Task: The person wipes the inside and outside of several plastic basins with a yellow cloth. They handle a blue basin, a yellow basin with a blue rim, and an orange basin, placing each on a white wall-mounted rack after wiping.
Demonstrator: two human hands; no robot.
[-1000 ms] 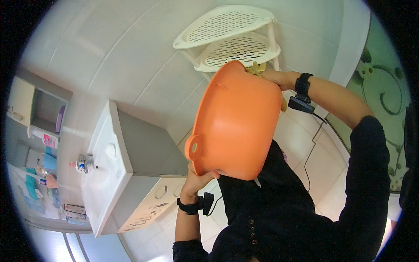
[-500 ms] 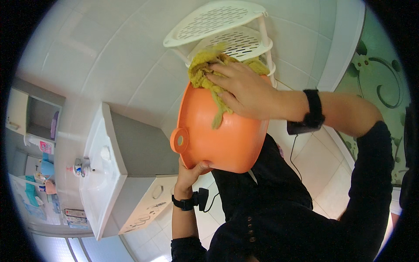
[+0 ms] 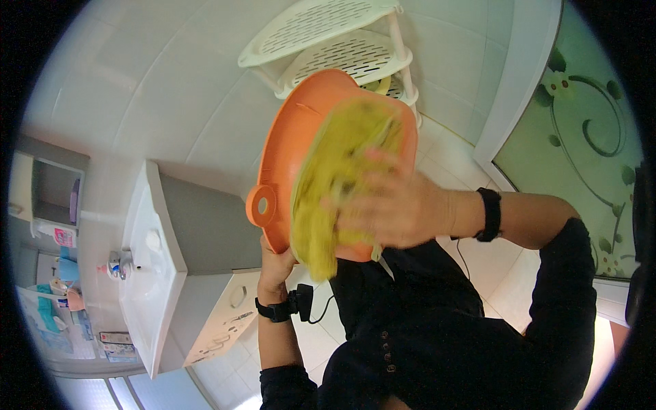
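In front of me an orange plastic basin point(image 3: 285, 147) is held up and tilted, with a round hole in its side lug. At its lower left rim my left hand point(image 3: 275, 268) is closed, thumb and fingers partly hidden by the basin and cloth. A yellow cloth point(image 3: 318, 215) is spread over the basin's outer surface, covering much of it. My right hand point(image 3: 403, 208) presses on this cloth and holds it. Motion smears its fingers and part of the cloth.
Behind the basin stands a white slotted corner shelf point(image 3: 348, 58). To the left is a white washbasin point(image 3: 147, 287) with a metal tap point(image 3: 119, 265), above a grey cabinet point(image 3: 212, 225). A patterned glass door point(image 3: 574, 137) is on the right.
My right hand has moved down with the cloth, which has spread from the basin's upper edge across its side. The basin has shifted slightly left and turned, still in my left hand.
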